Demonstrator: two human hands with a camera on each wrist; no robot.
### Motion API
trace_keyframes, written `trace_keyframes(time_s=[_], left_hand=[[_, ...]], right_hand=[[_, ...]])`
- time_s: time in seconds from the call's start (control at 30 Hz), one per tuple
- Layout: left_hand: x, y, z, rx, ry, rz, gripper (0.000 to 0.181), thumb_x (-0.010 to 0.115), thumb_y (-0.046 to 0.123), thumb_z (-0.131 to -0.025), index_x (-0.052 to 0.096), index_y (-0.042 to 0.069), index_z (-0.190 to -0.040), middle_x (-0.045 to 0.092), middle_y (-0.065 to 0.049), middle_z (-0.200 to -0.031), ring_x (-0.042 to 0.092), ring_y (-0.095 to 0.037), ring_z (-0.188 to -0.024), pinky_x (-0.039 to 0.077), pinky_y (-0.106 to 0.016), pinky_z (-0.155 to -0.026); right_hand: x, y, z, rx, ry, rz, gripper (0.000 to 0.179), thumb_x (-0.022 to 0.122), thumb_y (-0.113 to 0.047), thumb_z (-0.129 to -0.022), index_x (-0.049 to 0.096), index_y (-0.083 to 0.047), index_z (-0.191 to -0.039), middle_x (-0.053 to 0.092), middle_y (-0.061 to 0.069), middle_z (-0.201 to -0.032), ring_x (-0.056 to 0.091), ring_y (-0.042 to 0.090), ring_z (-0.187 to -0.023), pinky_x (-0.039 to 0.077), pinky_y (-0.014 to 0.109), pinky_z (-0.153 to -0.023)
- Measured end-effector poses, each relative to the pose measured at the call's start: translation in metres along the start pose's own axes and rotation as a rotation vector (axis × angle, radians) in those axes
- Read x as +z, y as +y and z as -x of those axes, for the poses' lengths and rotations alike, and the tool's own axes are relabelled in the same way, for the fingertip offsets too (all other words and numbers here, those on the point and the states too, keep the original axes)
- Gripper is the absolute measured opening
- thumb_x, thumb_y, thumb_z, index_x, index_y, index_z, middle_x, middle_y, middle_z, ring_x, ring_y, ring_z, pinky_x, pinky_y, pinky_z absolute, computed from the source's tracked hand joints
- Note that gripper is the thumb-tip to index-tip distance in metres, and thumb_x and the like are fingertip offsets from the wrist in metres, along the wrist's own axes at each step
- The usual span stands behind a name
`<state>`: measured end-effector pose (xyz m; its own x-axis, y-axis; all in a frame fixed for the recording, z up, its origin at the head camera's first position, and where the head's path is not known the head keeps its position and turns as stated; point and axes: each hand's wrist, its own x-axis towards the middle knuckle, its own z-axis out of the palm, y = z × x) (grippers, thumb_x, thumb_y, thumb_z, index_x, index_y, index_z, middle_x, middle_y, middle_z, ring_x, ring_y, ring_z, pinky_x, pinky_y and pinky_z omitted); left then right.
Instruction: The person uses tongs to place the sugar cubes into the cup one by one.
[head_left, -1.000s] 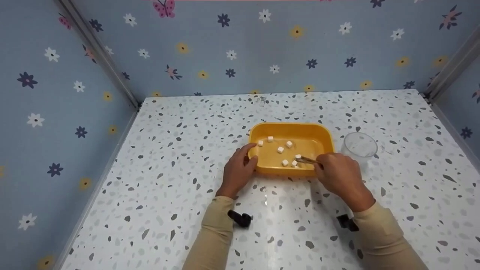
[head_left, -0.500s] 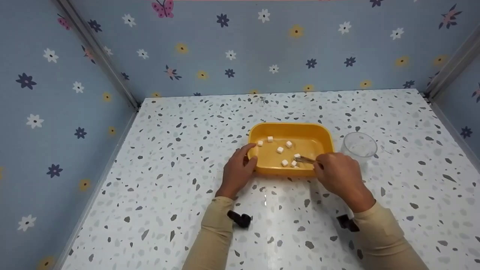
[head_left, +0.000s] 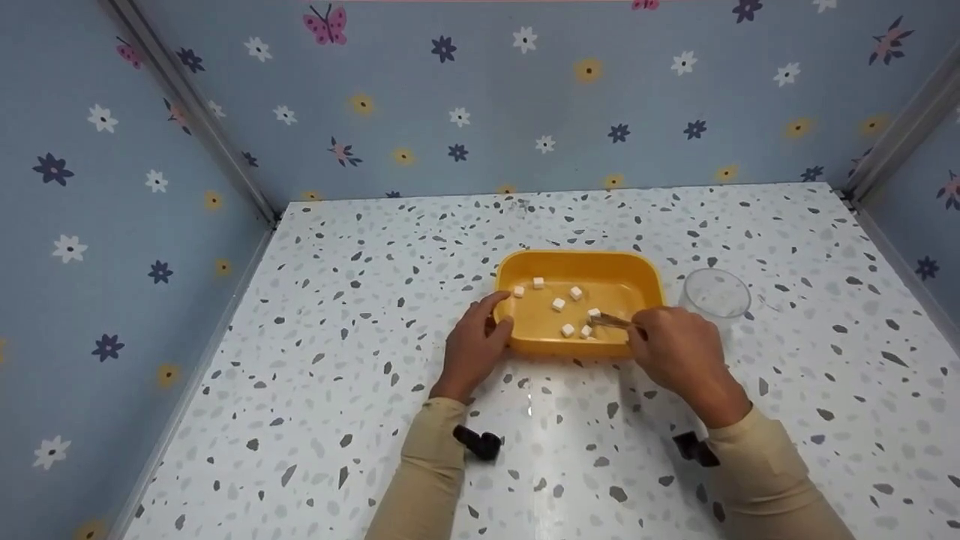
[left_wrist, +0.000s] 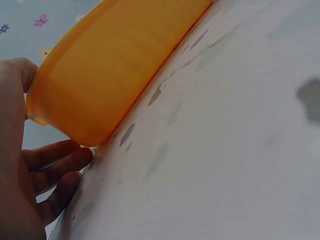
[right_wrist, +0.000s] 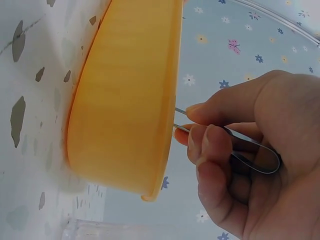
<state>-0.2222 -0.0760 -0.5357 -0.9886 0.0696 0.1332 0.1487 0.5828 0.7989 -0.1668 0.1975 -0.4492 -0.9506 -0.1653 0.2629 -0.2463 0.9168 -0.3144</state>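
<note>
In the head view, a yellow plastic tub (head_left: 577, 347) holds several small white cubes (head_left: 559, 304). My left hand (head_left: 474, 345) grips the tub's left end, thumb near the front corner and a finger at the side rim. The left wrist view shows the other fingers (left_wrist: 57, 170) low beside the tub wall. My right hand (head_left: 679, 349) pinches a pair of metal tweezers (head_left: 613, 321) with a rounded bend, clear in the right wrist view (right_wrist: 267, 162). Their tips reach inside over the front right rim, right at one white cube (head_left: 595, 313). In the right wrist view the tub wall hides the tips.
A clear glass bowl (head_left: 718, 294) stands right of the tub, close behind my right hand. The speckled white tabletop (head_left: 360, 315) is bounded by a flowered blue panel (head_left: 495, 97) at the back and similar panels at both sides.
The head view has tilted slightly, so the tub and bowl appear a little lower. Both hands keep their hold, and the tweezer tips stay at the same cube.
</note>
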Motion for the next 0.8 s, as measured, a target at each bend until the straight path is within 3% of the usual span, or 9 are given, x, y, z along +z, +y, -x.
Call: trace_keyframes(time_s=[0.3,0.53,0.8], left_hand=[[0.000,-0.002,0.000,0.007,0.007,0.002,0.043,0.055,0.034,-0.099,0.055,0.029,-0.141,0.058,0.003,-0.104,0.055,-0.014,-0.091,0.048,-0.035,-0.082],[0.001,-0.004,-0.001,0.010,0.012,0.001,0.041,0.056,0.032,-0.099,0.056,0.030,-0.140,0.056,0.003,-0.099,0.053,-0.016,-0.089,0.047,-0.035,-0.081],[0.002,-0.003,-0.002,-0.002,0.010,0.005,0.042,0.056,0.033,-0.098,0.056,0.030,-0.140,0.056,0.004,-0.100,0.054,-0.016,-0.089,0.047,-0.035,-0.081]], right_hand=[[-0.005,0.000,0.000,-0.008,0.031,0.005,0.017,0.060,-0.008,-0.086,0.067,-0.009,-0.072,0.048,0.000,-0.059,0.043,0.019,-0.051,0.033,0.033,-0.046],[-0.008,-0.001,0.000,-0.037,0.099,0.016,0.029,0.058,-0.008,-0.085,0.052,-0.016,-0.057,0.039,-0.002,-0.054,0.037,0.018,-0.048,0.028,0.033,-0.044],[-0.013,0.000,0.002,-0.013,0.095,0.002,0.019,0.061,-0.010,-0.088,0.066,-0.009,-0.069,0.048,0.000,-0.059,0.042,0.019,-0.051,0.032,0.033,-0.047]])
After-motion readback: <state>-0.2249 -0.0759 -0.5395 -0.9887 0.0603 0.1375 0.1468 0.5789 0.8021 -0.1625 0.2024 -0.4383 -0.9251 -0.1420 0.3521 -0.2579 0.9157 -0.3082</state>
